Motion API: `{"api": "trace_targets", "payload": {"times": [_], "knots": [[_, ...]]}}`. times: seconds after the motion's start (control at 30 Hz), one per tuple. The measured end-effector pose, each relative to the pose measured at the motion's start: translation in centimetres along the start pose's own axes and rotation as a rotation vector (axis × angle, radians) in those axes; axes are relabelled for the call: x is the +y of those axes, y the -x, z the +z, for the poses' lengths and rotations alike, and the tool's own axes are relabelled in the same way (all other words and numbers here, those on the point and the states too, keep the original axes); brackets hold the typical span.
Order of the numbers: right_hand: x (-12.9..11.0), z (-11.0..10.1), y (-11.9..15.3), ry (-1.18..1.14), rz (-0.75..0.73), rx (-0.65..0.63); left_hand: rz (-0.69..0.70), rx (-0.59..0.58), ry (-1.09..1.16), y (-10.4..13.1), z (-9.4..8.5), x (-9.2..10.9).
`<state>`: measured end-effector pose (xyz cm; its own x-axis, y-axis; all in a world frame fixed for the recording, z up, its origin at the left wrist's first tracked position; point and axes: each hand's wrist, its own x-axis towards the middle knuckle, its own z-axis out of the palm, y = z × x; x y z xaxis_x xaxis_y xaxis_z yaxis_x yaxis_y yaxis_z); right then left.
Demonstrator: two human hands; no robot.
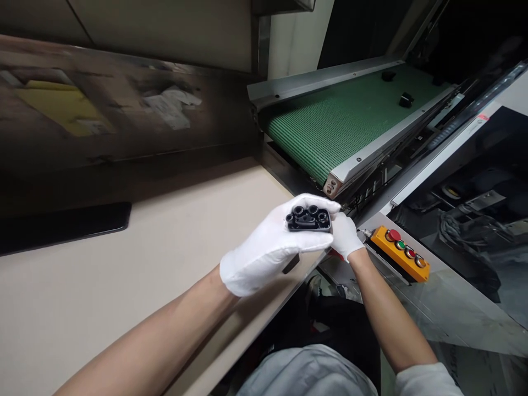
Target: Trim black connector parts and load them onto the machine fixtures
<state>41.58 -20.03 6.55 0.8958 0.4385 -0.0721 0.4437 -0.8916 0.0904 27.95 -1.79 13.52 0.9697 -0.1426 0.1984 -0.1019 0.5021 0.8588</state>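
My left hand (268, 242), in a white glove, grips a small black plastic part (308, 219) between thumb and fingers. Several round hollow posts on the part face up toward me. Just beyond it, to the right, is my right hand (346, 234), also gloved in white. Its fingers are mostly hidden behind the left hand, so what they hold does not show. A bit of red (339, 254) peeks out beneath the right hand. Under my left wrist, a small dark piece (291, 264) lies on the beige tabletop (173, 264).
A green conveyor belt (322, 126) with metal side rails carries black parts (406, 99) at its far end. At right is a yellow button box (401, 254). A long black slab (66, 226) lies on the table's left. Papers (61, 107) sit behind a clear panel.
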Motion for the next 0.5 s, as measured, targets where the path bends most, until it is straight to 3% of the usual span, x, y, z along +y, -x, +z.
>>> {"api": "trace_targets", "payload": {"times": [0.17, 0.23, 0.3, 0.4, 0.5], "knots": [[1.7, 0.9, 2.0, -0.239, -0.020, 0.352, 0.051, 0.139, -0.440, -0.9, -1.8, 0.7], [2.8, 1.3, 4.1, -0.365, -0.020, 0.481, 0.060, 0.206, -0.719, -1.6, -3.6, 0.8], [4.2, 2.2, 7.1, -0.490, 0.050, 0.552, -0.038, 0.284, -1.006, -2.1, -5.9, 0.6], [6.4, 5.6, 12.5, -0.693, 0.281, 0.499, -0.292, 0.303, -1.355, -2.8, -9.1, -0.1], [8.0, 11.7, 18.7, -0.865, 0.524, 0.295, -0.509, 0.182, -1.552, -3.6, -10.8, -1.1]]}}
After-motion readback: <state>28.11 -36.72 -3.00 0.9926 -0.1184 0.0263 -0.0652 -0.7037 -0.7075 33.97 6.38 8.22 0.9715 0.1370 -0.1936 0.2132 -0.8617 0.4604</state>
